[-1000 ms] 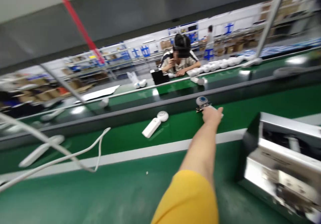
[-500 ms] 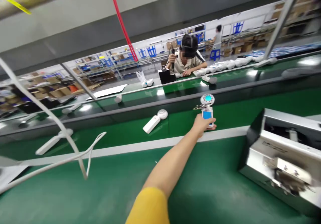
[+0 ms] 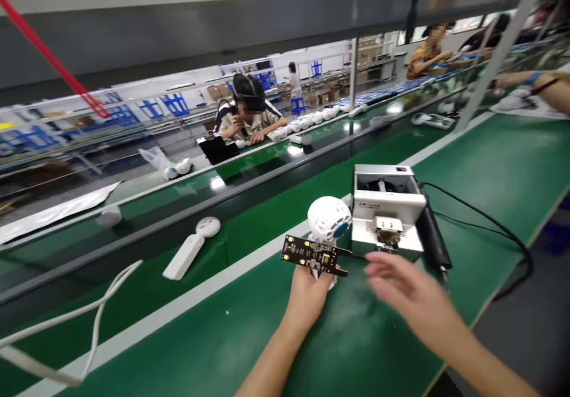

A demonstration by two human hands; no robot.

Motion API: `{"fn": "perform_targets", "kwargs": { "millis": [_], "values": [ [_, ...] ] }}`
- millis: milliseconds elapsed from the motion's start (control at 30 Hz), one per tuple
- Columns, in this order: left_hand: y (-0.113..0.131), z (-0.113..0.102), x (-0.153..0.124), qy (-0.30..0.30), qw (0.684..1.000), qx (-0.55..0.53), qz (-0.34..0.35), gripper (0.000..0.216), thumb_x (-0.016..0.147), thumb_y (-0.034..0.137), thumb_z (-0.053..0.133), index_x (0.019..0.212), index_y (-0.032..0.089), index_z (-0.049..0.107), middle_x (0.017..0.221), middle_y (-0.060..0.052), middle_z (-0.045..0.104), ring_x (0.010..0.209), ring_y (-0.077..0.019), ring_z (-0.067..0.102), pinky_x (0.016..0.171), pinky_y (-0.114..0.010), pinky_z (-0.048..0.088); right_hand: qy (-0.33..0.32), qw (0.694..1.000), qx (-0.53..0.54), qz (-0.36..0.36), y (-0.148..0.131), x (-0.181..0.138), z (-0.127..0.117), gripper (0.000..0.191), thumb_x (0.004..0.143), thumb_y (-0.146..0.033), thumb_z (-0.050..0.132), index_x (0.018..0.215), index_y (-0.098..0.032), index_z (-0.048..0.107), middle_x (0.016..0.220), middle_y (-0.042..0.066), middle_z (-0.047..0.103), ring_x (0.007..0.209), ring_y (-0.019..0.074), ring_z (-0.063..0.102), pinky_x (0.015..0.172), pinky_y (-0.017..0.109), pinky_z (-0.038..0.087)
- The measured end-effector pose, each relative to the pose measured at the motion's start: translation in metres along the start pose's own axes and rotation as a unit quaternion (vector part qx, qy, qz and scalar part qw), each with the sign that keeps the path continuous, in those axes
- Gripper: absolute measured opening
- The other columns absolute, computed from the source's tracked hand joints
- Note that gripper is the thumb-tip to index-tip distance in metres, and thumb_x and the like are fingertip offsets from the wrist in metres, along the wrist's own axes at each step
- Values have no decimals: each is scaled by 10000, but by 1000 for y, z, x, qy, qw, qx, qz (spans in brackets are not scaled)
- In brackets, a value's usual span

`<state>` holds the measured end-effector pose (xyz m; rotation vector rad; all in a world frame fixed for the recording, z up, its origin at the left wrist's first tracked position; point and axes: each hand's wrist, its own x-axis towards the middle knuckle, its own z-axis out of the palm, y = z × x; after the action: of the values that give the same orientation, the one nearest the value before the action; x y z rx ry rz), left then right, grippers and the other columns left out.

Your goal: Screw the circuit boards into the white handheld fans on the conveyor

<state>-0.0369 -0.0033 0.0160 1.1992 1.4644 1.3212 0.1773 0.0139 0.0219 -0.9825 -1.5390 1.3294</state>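
Note:
My left hand (image 3: 307, 293) is closed around the handle of a white handheld fan (image 3: 328, 216), its round head upward and a blue part at its lower side. A black circuit board (image 3: 314, 254) with several yellow-white squares lies across the fan's neck, above my fingers. How the board is joined to the fan is hidden. My right hand (image 3: 407, 287), slightly blurred, hovers to the right of the fan, fingers stretched out and holding nothing. Just beyond it stands a silver screw feeder (image 3: 387, 207), with a black electric screwdriver (image 3: 434, 234) leaning along its right side.
Another white fan (image 3: 191, 248) lies on the green belt at left. White cable (image 3: 100, 308) loops at lower left. A black cord (image 3: 499, 237) curves off the bench's right edge. Across the line a co-worker (image 3: 249, 112) sits by a row of white parts (image 3: 307, 121).
My left hand has drawn the fan back from the belt toward me, and the circuit board now crosses it. My right hand has come into view. The view has turned to the right.

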Motion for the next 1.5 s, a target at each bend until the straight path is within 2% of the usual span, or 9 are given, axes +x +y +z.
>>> {"fn": "perform_targets", "kwargs": {
  "millis": [67, 167, 400, 500, 600, 767, 900, 1200, 1500],
  "values": [
    [4, 10, -3, -15, 999, 5, 32, 162, 838, 330, 658, 840, 168, 664, 804, -54, 680, 879, -246, 621, 844, -356, 469, -25, 987, 153, 43, 2, 8, 37, 345, 821, -425, 728, 1056, -194, 625, 875, 76, 650, 704, 194, 628, 509, 267, 515],
    [6, 15, -6, -34, 999, -18, 32, 178, 844, 356, 674, 870, 181, 652, 769, -32, 661, 830, -226, 613, 814, -334, 478, 0, 980, 196, 30, 6, 19, 58, 285, 880, -467, 654, 895, -186, 604, 667, 1, 590, 545, 122, 548, 488, 231, 449],
    [2, 18, -15, -113, 964, -224, -89, 544, 853, 590, 624, 1230, 218, 501, 776, -28, 645, 625, -187, 602, 562, -277, 469, -6, 982, 187, 27, 1, 41, 16, 314, 821, -473, 718, 816, -184, 596, 608, -20, 569, 506, 113, 532, 467, 226, 428],
    [8, 24, -17, -145, 933, -311, -104, 647, 860, 738, 463, 1225, 204, 472, 722, -25, 622, 547, -159, 563, 503, -255, 448, -28, 985, 168, 33, -7, 59, 4, 333, 728, -441, 807, 798, -170, 626, 598, -22, 561, 489, 113, 528, 427, 218, 415],
    [10, 25, -18, -172, 918, -349, -81, 621, 848, 726, 506, 1171, 196, 488, 737, -29, 625, 547, -142, 553, 501, -237, 447, -30, 986, 159, 32, -13, 70, 5, 342, 685, -421, 838, 788, -163, 640, 606, -22, 565, 489, 110, 526, 422, 217, 418],
    [3, 25, -19, -174, 914, -352, -96, 461, 869, 483, 643, 1196, 198, 485, 839, -32, 627, 624, -144, 590, 557, -243, 485, 22, 983, 179, 35, -12, 59, 21, 341, 773, -454, 758, 930, -183, 623, 678, -25, 577, 547, 104, 534, 470, 211, 434],
    [2, 28, -19, -124, 924, -344, -107, 458, 834, 350, 680, 1234, 210, 506, 997, -36, 630, 737, -139, 612, 693, -256, 519, 11, 978, 198, 68, -9, 40, 31, 353, 816, -493, 700, 942, -175, 614, 746, 11, 614, 620, 126, 576, 533, 240, 481],
    [2, 34, -18, -125, 925, -339, -118, 556, 868, 681, 526, 1132, 192, 523, 882, -51, 661, 784, -200, 638, 685, -295, 510, -35, 983, 162, 76, -7, 34, 29, 324, 736, -440, 795, 822, -180, 622, 689, -7, 613, 566, 124, 560, 516, 254, 482],
    [-2, 34, -19, -111, 929, -335, -112, 583, 874, 684, 518, 1220, 215, 486, 1063, -65, 633, 890, -211, 634, 765, -316, 516, -67, 992, 95, 51, -7, 31, 29, 233, 838, -412, 696, 875, -188, 640, 761, 11, 638, 622, 139, 590, 570, 267, 506]
  ]
}}
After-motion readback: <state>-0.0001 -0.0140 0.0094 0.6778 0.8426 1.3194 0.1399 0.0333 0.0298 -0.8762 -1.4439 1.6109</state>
